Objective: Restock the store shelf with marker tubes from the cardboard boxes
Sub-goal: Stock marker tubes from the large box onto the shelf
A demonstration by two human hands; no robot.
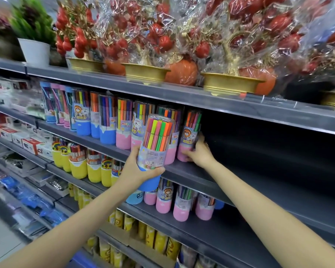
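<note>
My left hand [135,171] grips a blue-based marker tube [155,151] full of bright markers, held tilted in front of the grey shelf [197,176]. My right hand [198,151] holds a pink-based marker tube [189,140] standing at the right end of the row on that shelf. The row of blue- and pink-based marker tubes [104,120] runs to the left along the shelf. No cardboard box is in view.
To the right of the pink tube the shelf is bare and dark [269,151]. Wrapped red ornament trees in gold bowls [145,72] line the shelf above. Yellow-based tubes [77,165] and more pink tubes [182,207] stand on lower shelves.
</note>
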